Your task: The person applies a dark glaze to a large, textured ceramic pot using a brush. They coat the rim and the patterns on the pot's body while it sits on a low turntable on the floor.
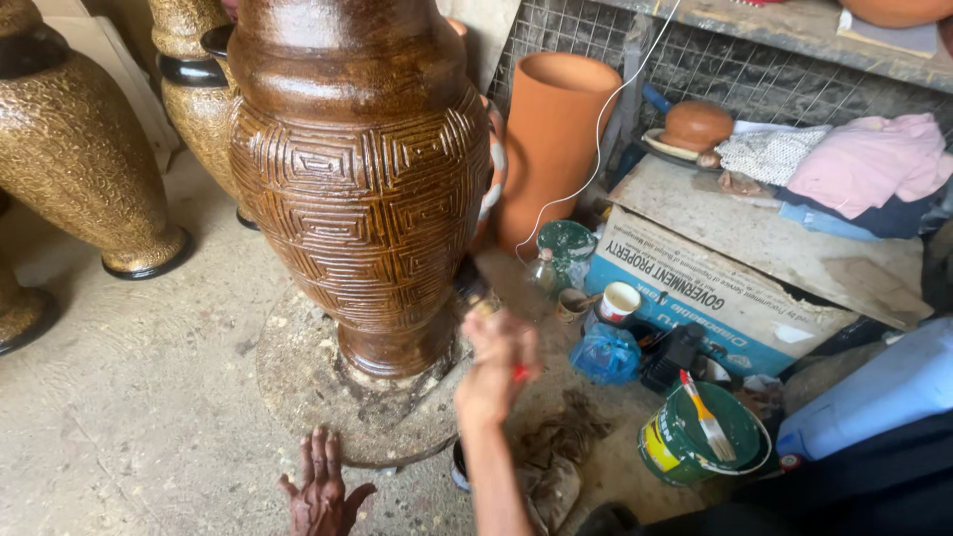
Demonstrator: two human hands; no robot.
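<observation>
My right hand (496, 362) grips a blurred brush (486, 283) against the brown carved vase (362, 189) near its foot; my left hand (320, 491) lies spread, empty, at the round stand's (298, 382) front edge.

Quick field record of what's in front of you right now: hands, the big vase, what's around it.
left hand: open, fingers spread, resting by the round stand
right hand: raised at the brown carved vase, gripping a blurred brush
vase: upright on the stand
right side: green bucket with a brush inside, cardboard box, plain clay pot
left side: golden vases
</observation>
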